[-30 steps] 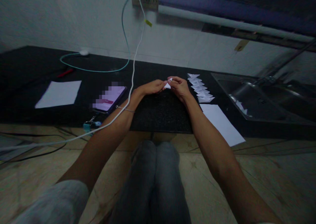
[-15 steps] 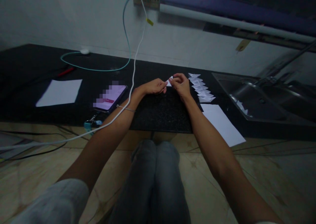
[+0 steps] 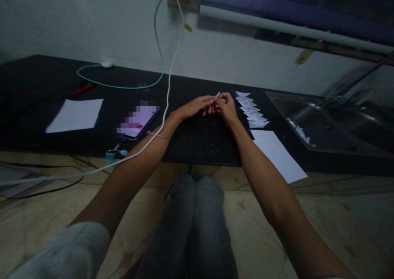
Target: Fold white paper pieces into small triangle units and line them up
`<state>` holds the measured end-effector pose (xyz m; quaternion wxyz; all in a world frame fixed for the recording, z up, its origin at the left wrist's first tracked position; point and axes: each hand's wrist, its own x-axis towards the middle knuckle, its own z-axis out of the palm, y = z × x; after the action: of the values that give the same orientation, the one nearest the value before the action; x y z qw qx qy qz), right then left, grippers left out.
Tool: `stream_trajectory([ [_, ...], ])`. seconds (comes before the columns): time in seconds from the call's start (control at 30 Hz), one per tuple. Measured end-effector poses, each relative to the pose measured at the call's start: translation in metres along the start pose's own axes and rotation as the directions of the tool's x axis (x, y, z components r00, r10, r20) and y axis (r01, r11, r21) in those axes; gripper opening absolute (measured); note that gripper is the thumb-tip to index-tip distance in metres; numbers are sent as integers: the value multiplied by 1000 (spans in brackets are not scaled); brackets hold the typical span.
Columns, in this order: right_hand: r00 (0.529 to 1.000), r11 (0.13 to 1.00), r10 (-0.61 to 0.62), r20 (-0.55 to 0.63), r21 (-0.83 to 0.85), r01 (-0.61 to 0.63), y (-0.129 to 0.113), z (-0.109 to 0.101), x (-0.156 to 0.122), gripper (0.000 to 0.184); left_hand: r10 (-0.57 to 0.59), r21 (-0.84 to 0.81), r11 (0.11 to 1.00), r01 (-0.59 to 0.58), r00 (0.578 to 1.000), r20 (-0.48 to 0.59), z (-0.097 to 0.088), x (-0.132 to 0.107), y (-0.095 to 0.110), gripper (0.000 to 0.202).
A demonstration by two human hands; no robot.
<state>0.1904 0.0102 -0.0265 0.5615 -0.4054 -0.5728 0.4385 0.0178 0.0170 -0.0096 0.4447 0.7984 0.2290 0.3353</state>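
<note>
A small folded piece of white paper (image 3: 218, 94) is pinched between my two hands above the black counter (image 3: 203, 141); only a thin edge of it shows. My left hand (image 3: 201, 104) reaches in from the left, its fingertips closed on the paper. My right hand (image 3: 225, 105) grips the paper from the other side, fingers bent and touching the left fingertips. Just right of my right hand lies a row of several folded paper boats (image 3: 251, 110). Beneath my right forearm, a stack or sheet of white paper (image 3: 278, 154) sticks out over the counter's front edge.
A phone (image 3: 140, 123) with a lit screen lies left of my left forearm. Farther left is another white sheet (image 3: 75, 115). A white cable (image 3: 168, 94) hangs across my left forearm. At the right is a metal sink (image 3: 317, 127) with white paper scraps (image 3: 301, 134) in it.
The folded paper has turned from showing a white triangular face to showing a thin edge. My left fingers have moved right and now meet my right fingers.
</note>
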Motion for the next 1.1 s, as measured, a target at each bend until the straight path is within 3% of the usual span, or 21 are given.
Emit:
stream_trajectory([
  [0.2,984,999,25,174,38,-33,-8,2,-8,51,-123,-145,983,114,991,-56,-7,4,-18,31],
  [0.4,966,995,54,251,73,-74,-13,1,-13,51,-208,-235,953,192,977,-47,-12,-1,-15,30],
  [0.73,964,987,95,249,101,-123,-20,2,-17,42,-138,-115,984,132,989,-46,-9,-1,-14,41],
  [1.1,962,970,182,202,126,-210,-20,0,-12,28,-137,-20,991,136,988,-75,2,-8,5,35],
])
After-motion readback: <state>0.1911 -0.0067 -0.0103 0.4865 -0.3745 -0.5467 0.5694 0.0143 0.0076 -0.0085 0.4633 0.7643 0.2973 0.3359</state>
